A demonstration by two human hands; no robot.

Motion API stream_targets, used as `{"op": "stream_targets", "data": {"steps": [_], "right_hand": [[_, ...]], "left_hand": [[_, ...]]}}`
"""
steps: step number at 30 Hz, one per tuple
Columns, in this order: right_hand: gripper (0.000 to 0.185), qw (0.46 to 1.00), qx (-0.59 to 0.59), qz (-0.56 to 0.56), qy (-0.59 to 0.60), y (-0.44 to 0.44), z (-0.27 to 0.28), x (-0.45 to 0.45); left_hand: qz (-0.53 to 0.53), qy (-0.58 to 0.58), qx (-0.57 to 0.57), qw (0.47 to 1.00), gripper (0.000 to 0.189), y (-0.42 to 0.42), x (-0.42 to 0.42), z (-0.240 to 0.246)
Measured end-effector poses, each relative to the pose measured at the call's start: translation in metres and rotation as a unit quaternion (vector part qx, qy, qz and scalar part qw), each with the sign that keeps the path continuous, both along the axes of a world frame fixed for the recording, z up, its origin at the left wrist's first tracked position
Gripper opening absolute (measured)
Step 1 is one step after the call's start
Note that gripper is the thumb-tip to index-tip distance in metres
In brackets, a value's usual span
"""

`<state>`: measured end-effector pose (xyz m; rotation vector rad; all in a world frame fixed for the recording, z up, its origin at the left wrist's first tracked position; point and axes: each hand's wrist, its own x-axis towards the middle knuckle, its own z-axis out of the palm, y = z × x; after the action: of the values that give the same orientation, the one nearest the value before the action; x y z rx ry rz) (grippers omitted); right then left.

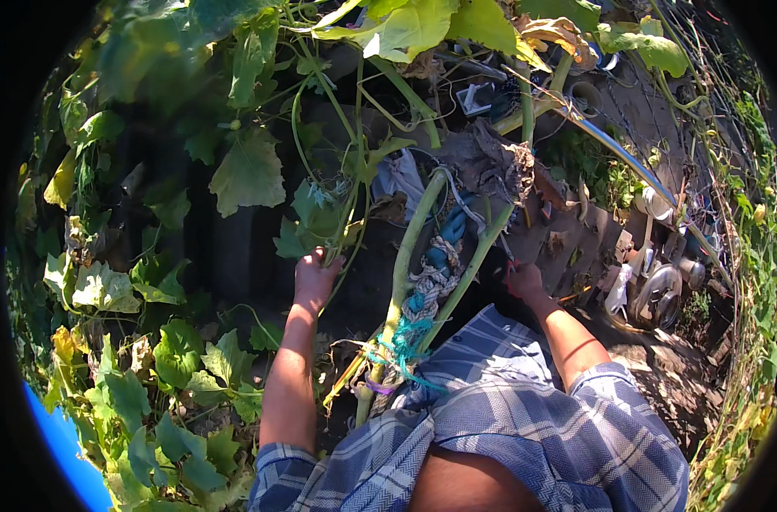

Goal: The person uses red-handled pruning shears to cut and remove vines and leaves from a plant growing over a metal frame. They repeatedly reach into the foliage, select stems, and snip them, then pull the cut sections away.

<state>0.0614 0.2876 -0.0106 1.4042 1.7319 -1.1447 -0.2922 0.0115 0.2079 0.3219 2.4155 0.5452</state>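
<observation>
My left hand (317, 280) is closed around thin green vine stems (356, 185), with leaves hanging just above it. My right hand (524, 280) grips a tool with red handles (509, 269); a slim metal part points up from it, its kind unclear. Between my hands thick pale green stalks (401, 269) stand beside a braided rope bundle (434, 275), tied low down with teal twine (404, 345) and a purple band (380, 387). A dried brown leaf (484, 160) hangs above the rope.
Broad-leaved vines (248, 169) crowd the left side and top. A long shiny pole (625, 157) slants across the upper right. Metal cookware (658, 297) and other items lie at right, near corrugated sheeting (567, 256). Something blue (62, 441) shows at lower left.
</observation>
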Motion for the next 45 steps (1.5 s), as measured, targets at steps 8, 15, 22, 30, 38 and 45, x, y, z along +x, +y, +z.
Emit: {"op": "stream_targets", "data": {"steps": [8, 15, 22, 30, 38, 45], "right_hand": [[0.023, 0.989, 0.081, -0.117, 0.025, 0.050, 0.003, 0.102], [0.027, 0.980, 0.064, -0.147, 0.118, 0.084, 0.064, 0.093], [0.020, 0.890, -0.030, -0.354, 0.286, 0.117, 0.209, 0.018], [0.013, 0.821, -0.065, -0.315, 0.472, 0.138, 0.289, -0.046], [0.015, 0.767, -0.164, -0.250, 0.568, 0.094, 0.367, -0.145], [0.016, 0.807, -0.134, -0.087, 0.568, 0.052, 0.375, -0.207]], "left_hand": [[-0.025, 0.154, -0.035, 0.987, 0.031, -0.011, -0.024, 0.020], [0.012, 0.128, 0.084, 0.988, 0.033, -0.012, -0.050, 0.077], [0.054, 0.030, 0.190, 0.980, 0.024, -0.003, -0.058, 0.137], [-0.042, 0.257, 0.081, 0.962, 0.019, -0.006, -0.078, 0.210], [-0.050, 0.228, 0.002, 0.972, 0.023, 0.017, -0.036, 0.195], [-0.157, 0.035, -0.034, 0.986, 0.039, 0.044, 0.031, 0.135]]}}
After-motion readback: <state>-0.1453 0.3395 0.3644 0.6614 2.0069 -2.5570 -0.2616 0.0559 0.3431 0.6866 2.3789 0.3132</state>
